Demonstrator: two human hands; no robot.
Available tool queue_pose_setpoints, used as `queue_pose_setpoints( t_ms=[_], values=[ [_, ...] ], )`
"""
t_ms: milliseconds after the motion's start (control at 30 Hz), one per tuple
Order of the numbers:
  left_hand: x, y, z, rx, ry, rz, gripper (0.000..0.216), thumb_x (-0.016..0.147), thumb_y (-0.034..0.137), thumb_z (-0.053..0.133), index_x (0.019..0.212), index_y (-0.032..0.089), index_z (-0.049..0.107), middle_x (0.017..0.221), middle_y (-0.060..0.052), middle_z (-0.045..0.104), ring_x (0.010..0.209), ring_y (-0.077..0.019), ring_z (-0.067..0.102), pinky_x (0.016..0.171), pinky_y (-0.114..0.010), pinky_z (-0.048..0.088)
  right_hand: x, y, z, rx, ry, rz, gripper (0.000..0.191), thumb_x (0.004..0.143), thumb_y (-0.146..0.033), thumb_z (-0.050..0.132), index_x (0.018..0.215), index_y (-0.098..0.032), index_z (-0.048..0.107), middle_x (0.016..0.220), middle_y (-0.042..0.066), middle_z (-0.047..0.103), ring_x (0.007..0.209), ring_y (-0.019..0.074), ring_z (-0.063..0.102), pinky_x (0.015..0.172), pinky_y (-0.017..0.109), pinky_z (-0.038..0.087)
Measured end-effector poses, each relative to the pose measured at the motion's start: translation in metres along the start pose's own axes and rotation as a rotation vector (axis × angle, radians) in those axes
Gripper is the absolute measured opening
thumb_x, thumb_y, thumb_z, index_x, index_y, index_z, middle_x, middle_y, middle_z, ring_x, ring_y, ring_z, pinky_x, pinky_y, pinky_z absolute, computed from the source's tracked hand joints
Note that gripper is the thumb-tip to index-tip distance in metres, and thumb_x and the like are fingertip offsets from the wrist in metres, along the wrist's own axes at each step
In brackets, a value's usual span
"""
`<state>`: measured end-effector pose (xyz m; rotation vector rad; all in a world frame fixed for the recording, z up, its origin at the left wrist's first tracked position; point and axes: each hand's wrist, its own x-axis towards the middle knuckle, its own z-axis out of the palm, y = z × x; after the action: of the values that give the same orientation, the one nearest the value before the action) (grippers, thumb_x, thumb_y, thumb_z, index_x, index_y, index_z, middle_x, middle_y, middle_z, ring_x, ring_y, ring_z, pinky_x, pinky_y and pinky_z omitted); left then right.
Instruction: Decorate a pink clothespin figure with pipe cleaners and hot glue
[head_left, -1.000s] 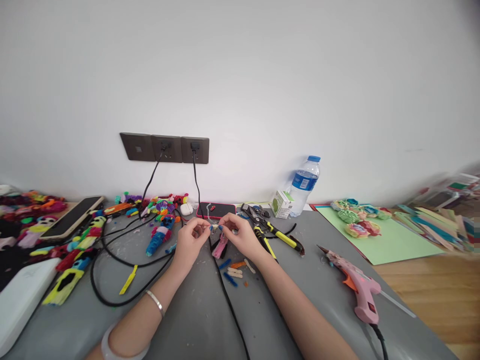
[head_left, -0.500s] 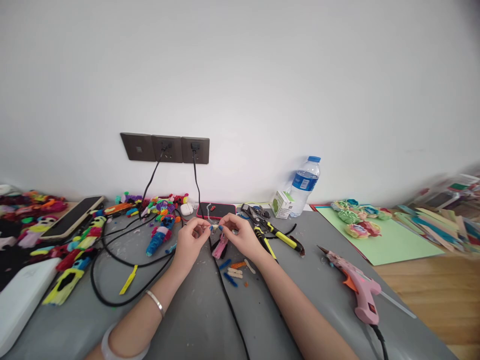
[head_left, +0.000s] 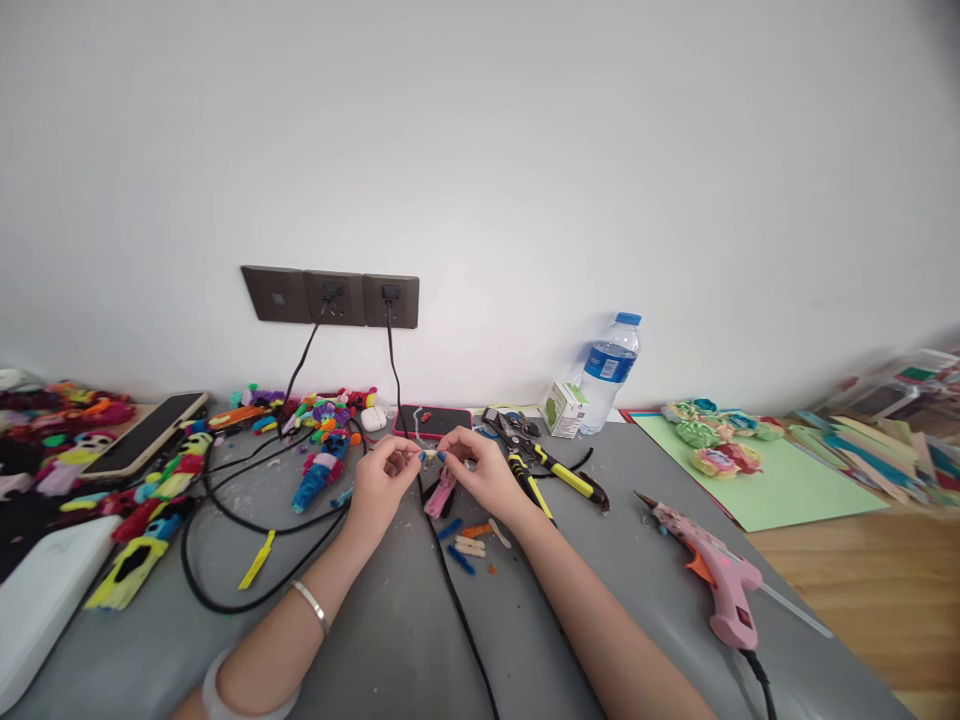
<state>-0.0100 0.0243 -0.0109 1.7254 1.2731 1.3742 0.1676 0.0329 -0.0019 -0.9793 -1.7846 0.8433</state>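
Note:
Above the grey table, my left hand [head_left: 382,487] and my right hand [head_left: 482,474] meet fingertip to fingertip, each in a pinch. Between them is a small pale-yellow fuzzy piece [head_left: 430,455], which looks like pipe cleaner; the fingers hide much of it. Just below hangs or lies a pink fuzzy piece with dark parts [head_left: 439,495], and I cannot tell whether it is attached. Short cut pipe cleaner pieces [head_left: 470,546] in blue, orange and cream lie by my right wrist. Yellow-and-black pliers [head_left: 531,487] rest beyond my right forearm.
A pink glue gun [head_left: 731,590] lies at right, near green paper [head_left: 780,495]. A water bottle [head_left: 609,370] and small carton [head_left: 564,408] stand by the wall. Black cables [head_left: 196,585] loop at left among pipe cleaner figures [head_left: 319,472]. A phone [head_left: 146,435] lies far left.
Almost nothing differs. Both hands keep their pinch on the small pale piece, with only a slight shift at the fingertips.

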Motion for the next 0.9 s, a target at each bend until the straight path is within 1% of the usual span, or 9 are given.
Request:
queue_pose_setpoints(
  t_ms=[200,500,700,900],
  values=[
    [-0.0005,0.0004,-0.0002,-0.005,-0.002,-0.014,0.012,0.08,0.025,0.057,0.081,0.017,0.066,0.076,-0.002,0.062,0.061,-0.0125,0.052,0.051,-0.022,0.039,0.0007,0.0001,0.0004,-0.016,0.003,-0.011,0.009,0.084,-0.016,0.05,0.084,-0.019,0.059,0.073,-0.001,0.059,0.062,0.0128,0.053,0.06,0.025,0.042],
    [0.0,0.0008,-0.001,0.005,-0.001,0.003,0.012,0.081,0.025,0.057,0.081,0.018,0.066,0.077,-0.002,0.063,0.058,-0.0116,0.051,0.051,-0.022,0.038,0.0014,-0.001,-0.0004,-0.022,0.003,-0.003,0.009,0.083,-0.015,0.051,0.084,-0.019,0.059,0.073,-0.001,0.059,0.061,0.0128,0.054,0.06,0.025,0.042],
    [-0.0001,0.0006,-0.002,0.031,-0.005,-0.006,0.013,0.083,0.027,0.057,0.081,0.018,0.066,0.078,-0.002,0.065,0.058,-0.012,0.051,0.053,-0.023,0.038,-0.0004,-0.0012,-0.0004,-0.029,-0.001,-0.01,0.01,0.084,-0.015,0.05,0.084,-0.019,0.059,0.071,-0.001,0.058,0.059,0.0125,0.052,0.058,0.024,0.04],
    [-0.0001,0.0011,-0.0017,0.023,-0.008,-0.014,0.013,0.083,0.027,0.057,0.081,0.018,0.066,0.079,-0.002,0.064,0.055,-0.0113,0.048,0.05,-0.023,0.036,0.0003,-0.0006,0.0008,-0.023,0.005,-0.01,0.009,0.084,-0.016,0.051,0.084,-0.019,0.059,0.072,-0.001,0.058,0.06,0.0127,0.052,0.059,0.024,0.041]
  ],
)
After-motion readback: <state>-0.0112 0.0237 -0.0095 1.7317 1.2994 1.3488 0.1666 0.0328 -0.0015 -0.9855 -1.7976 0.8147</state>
